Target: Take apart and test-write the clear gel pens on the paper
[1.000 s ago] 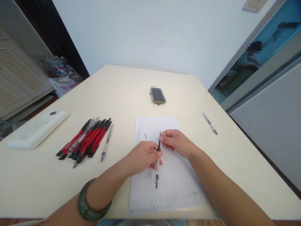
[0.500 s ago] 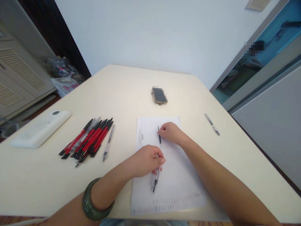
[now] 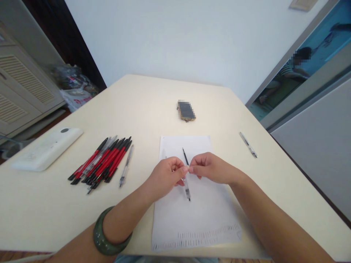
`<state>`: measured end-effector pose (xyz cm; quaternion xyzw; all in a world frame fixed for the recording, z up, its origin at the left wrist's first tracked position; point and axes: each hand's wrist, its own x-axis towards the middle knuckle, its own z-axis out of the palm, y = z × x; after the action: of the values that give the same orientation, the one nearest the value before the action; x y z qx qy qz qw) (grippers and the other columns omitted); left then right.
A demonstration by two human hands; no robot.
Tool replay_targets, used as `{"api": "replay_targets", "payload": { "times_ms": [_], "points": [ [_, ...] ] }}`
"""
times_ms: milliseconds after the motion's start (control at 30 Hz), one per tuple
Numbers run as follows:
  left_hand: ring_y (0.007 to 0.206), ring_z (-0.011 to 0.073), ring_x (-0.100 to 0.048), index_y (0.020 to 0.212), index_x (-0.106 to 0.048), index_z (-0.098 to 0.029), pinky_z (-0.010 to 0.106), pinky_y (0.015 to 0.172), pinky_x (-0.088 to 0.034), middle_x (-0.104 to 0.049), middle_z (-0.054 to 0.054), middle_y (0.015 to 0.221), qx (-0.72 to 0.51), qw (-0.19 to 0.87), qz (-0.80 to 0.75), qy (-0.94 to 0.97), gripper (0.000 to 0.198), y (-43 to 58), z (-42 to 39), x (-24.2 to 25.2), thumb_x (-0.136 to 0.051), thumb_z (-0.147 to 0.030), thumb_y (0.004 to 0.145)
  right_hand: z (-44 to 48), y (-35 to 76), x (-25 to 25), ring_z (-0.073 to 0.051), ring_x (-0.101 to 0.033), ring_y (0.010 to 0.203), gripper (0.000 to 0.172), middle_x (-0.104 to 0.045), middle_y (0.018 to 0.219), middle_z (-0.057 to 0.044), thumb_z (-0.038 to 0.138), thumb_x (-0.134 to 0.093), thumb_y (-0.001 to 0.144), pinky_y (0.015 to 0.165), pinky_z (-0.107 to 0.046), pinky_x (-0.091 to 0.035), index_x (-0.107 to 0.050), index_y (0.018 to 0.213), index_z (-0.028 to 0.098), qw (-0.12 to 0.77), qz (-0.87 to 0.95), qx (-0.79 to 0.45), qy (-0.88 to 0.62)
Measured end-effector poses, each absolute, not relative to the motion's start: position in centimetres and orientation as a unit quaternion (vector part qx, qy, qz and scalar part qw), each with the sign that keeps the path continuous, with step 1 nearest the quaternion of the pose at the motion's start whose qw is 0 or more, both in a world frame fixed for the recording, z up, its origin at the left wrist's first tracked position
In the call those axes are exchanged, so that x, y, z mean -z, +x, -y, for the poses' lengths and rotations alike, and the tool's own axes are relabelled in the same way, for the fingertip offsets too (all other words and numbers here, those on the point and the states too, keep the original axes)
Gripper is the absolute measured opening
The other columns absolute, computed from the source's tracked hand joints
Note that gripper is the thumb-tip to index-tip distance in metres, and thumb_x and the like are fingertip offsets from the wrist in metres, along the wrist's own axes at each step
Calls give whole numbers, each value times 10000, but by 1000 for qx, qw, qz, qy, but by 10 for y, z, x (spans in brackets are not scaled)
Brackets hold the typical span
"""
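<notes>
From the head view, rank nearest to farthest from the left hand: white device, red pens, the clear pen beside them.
1. Clear pen, left of the sheet.
2. Red pens, piled farther left.
3. White device, leftmost on the table.

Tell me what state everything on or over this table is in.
Left hand: pinching the clear pen
Right hand: curled in at the refill, grip unclear
Clear pen: held over the paper
Refill: black tip bare
Paper: flat, short strokes along near edge
Red-and-black pens: heaped
Left loose pen: lying flat
Right loose pen: lying flat
White case: lying flat
Dark object: lying down, blurred
Bracelet: worn, left arm
</notes>
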<state>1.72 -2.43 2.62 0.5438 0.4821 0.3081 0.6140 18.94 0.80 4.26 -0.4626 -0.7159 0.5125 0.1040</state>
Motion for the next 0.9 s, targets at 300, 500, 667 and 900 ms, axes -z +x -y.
{"api": "replay_targets", "payload": {
  "times_ms": [300,500,667,900],
  "points": [
    [560,90,-499,768,-482,-156,237,564,-438,-510,-21,617,-371,576,-483,545,258,17,21,-24,-498,-411,738,11,181,-32,-48,-283,445,188,-350,500,60,321,-494,693,404,-180,-227,-456,611,156,112,711,-549,-424],
    [642,132,-545,1097,-450,-192,257,580,-430,-581,20,768,-308,541,-485,614,433,19,28,-25,-483,-439,743,-7,209,-41,-63,-335,458,183,-425,518,32,303,-472,687,431,-194,-270,-502,601,144,142,708,-486,-492],
    [912,209,-508,1000,-588,-223,329,830,-353,-609,62,945,-166,366,-333,853,320,20,38,-32,-505,-399,745,-27,236,-30,-92,-385,479,218,-469,521,1,328,-478,666,459,-221,-291,-508,549,147,146,685,-360,-616],
    [1035,248,-452,995,-592,-195,369,913,-285,-557,97,1085,-102,304,-254,912,346,21,40,-32,-545,-396,718,-34,236,-15,-97,-384,451,275,-502,512,-13,401,-500,654,440,-239,-246,-521,532,155,62,708,-248,-659]
  ]
}}
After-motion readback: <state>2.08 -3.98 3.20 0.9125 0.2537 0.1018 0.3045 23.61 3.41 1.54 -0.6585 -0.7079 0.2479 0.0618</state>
